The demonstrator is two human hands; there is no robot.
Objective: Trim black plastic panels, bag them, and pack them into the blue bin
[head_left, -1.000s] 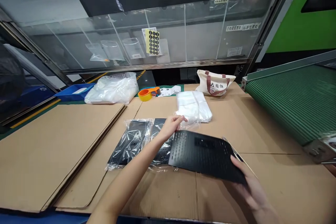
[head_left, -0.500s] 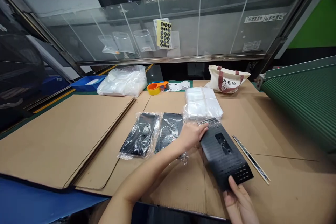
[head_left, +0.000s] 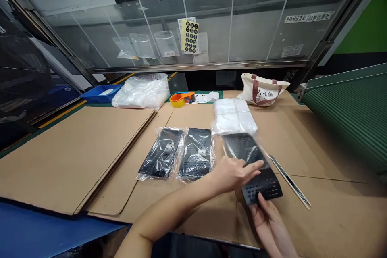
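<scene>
A black slotted panel [head_left: 263, 187] lies tilted before me, its far part inside a clear plastic bag [head_left: 242, 147]. My right hand [head_left: 270, 223] pinches the panel's near end, thumb on top. My left hand [head_left: 234, 173] is closed at the bag's mouth over the panel, index finger stretched across it; the exact grip is partly hidden. Left of them, two more black panels, one nearer [head_left: 196, 153] and one farther left [head_left: 161, 153], lie flat in clear bags. A stack of clear bags [head_left: 234, 117] sits just beyond the held panel.
Right of the panel lies a long thin pointed tool [head_left: 290, 183]. Cardboard sheets [head_left: 81, 153] are stacked at left. Along the back stand a plastic bundle [head_left: 142, 90], a blue tray [head_left: 101, 94], a tape dispenser [head_left: 181, 98] and a cloth bag [head_left: 263, 90]. A green ribbed belt [head_left: 353, 113] borders the right.
My left hand has moved from the panel's far end toward its near end, drawing the clear bag over most of it. My right hand still holds the near end, shifted slightly left.
</scene>
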